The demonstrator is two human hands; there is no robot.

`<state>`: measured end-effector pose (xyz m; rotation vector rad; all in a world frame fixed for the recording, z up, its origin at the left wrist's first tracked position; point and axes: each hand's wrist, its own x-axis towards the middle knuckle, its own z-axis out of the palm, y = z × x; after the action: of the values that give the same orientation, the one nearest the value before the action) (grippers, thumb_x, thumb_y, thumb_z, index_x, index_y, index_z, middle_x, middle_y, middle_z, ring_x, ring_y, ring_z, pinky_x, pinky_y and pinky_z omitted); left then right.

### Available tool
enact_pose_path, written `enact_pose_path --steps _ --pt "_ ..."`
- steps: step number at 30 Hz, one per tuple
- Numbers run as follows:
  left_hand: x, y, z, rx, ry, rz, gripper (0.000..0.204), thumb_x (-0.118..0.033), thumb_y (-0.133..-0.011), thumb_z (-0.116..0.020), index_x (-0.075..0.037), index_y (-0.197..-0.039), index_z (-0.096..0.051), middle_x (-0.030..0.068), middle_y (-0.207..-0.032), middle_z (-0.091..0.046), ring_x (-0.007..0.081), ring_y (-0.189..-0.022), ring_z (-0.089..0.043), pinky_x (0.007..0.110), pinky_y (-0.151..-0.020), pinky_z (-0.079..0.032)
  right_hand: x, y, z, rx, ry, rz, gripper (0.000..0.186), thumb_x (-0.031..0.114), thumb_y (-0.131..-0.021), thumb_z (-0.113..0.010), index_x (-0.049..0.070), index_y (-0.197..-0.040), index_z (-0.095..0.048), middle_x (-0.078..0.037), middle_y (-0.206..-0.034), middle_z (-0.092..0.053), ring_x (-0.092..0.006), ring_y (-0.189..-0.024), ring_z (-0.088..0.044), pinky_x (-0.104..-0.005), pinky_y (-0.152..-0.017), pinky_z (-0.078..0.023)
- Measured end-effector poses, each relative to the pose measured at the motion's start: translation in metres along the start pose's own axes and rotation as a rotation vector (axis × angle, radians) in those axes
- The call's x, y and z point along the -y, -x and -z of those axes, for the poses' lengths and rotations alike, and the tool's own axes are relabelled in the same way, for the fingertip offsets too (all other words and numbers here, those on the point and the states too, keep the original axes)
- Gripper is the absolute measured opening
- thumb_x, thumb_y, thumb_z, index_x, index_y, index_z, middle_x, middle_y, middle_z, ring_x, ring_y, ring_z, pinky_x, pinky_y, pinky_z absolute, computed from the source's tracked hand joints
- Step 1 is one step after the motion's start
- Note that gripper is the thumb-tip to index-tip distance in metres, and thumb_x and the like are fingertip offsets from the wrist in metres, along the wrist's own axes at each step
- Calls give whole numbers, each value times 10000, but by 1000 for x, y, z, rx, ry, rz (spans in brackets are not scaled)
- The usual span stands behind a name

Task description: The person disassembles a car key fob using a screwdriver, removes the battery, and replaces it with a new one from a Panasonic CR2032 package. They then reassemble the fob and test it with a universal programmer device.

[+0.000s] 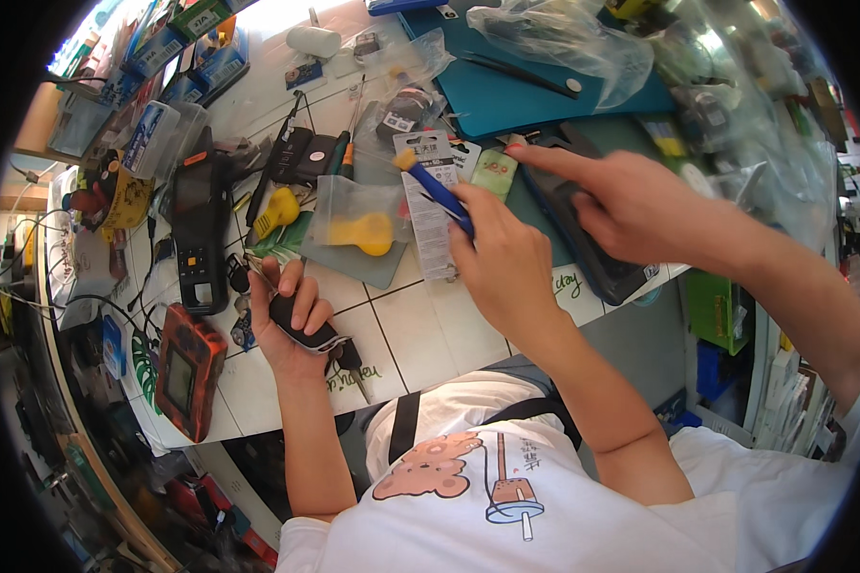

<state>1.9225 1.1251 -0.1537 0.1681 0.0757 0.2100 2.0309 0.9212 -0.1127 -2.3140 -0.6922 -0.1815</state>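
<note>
My left hand point(287, 310) is closed round a black and silver key fob point(301, 323), with keys hanging below it over the tiled worktop's front. In my right hand point(487, 248) is a blue tool point(428, 181) with a yellow end and a thin dark pointed part beside it, held over an upright blister card point(430, 253). Just right of the card lies a green patterned packet point(492, 174). A co-worker's hand point(631, 201) reaches in from the right, index finger extended at the packet. A clear bag with a yellow item point(361, 232) lies left of my right hand.
A black handheld device point(199, 258) and an orange-cased device point(186, 372) occupy the left. Blue boxes point(153, 53) crowd the back left. A teal mat point(545, 105) with a plastic bag sits at the back, and a dark slab point(607, 277) lies under the co-worker's hand.
</note>
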Motion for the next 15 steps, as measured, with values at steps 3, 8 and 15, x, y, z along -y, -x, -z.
enact_pose_path --steps 3,8,15 --pt "0 0 -1 -4 14 -5 328 -299 -945 -443 -31 -1089 -567 27 -774 -431 99 -506 -344 233 -411 -315 17 -34 -7 1 63 45 354 86 -769 -583 57 -1108 -485 -148 -921 -598 -323 -672 -616 -419 -590 -487" --pt "0 1 -2 -33 34 -19 327 -298 -942 -449 -35 -1091 -573 30 -772 -441 99 -510 -348 231 -412 -318 21 -77 -22 15 90 83 232 160 -818 -582 47 -1021 -576 -167 -903 -619 -324 -731 -624 -406 -647 -492" --pt "1 3 -1 -29 46 -22 302 -285 -948 -438 -53 -1089 -571 39 -769 -450 108 -522 -362 236 -432 -337 -18 -144 -6 6 259 135 188 216 -812 -581 71 -892 -669 -140 -896 -649 -327 -792 -630 -400 -681 -502"
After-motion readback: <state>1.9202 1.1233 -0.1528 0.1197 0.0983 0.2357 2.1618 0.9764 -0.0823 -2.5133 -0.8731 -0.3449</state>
